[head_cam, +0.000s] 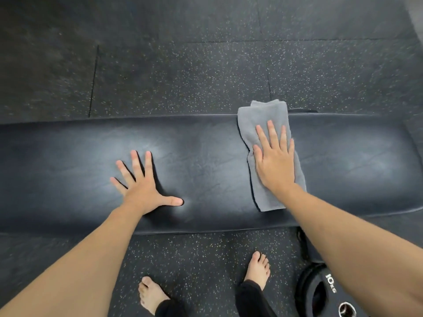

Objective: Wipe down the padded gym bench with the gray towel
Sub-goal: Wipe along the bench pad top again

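right hand (275, 165) lies flat and fully open, fingers together, palm pressing on the folded gray terry towel (263, 124); it grips nothing, only pins the cloth by pressure; the towel lies across the long black padded vinyl bench (206, 156), toward its right part, its far end lapping just over the far edge and its near end stopping short of the near edge; left hand (143, 191) is also open, fingers spread wide, planted bare on the padding left of centre, well apart from the towel, seemingly as a brace; beneath the bench is speckled black rubber floor (183, 76), with two bare feet near the bottom and a black weight plate (320, 291) at the near right.

judging from this, the wiping stroke is in hand, with most of the left stretch and the far right end probably left to cover; to do it well, keep the palm weight even so the cloth slides without bunching under the fingers; run long overlapping passes along the length, taking in both edges; the left hand would need to lift off before the towel reaches it, or its patch goes unwiped.
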{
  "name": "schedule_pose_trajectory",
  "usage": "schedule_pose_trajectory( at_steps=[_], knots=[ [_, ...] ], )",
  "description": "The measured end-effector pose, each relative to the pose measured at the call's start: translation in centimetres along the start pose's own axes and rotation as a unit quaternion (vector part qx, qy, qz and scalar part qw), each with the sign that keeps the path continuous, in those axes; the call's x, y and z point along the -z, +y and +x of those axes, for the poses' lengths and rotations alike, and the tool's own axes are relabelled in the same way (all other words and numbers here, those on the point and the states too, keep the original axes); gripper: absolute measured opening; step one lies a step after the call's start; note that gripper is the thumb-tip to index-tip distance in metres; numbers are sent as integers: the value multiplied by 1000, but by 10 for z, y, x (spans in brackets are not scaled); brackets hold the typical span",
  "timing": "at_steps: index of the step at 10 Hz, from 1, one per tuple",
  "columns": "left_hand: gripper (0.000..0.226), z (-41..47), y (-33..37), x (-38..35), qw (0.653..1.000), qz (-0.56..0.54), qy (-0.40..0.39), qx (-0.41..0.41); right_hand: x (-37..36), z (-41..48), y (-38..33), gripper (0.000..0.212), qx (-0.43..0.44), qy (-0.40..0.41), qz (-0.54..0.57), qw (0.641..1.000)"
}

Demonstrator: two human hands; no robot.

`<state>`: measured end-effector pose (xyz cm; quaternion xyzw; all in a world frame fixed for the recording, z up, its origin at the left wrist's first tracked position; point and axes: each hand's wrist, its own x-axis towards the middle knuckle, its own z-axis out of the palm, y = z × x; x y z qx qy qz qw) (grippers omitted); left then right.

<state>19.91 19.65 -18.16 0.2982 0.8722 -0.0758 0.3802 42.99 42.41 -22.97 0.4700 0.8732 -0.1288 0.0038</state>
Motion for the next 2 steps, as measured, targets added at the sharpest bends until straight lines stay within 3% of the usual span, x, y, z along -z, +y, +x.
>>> schedule_pose_trajectory(
  at_steps=[1,2],
  knots=[
    [148,-9,2,-4,1000,7,7,0,0,-40,-5,55,9,-17,-11,1000],
    [109,-24,6,-4,998,-14,34,-42,17,-54,-11,60,9,-74,-40,996]
  ],
)
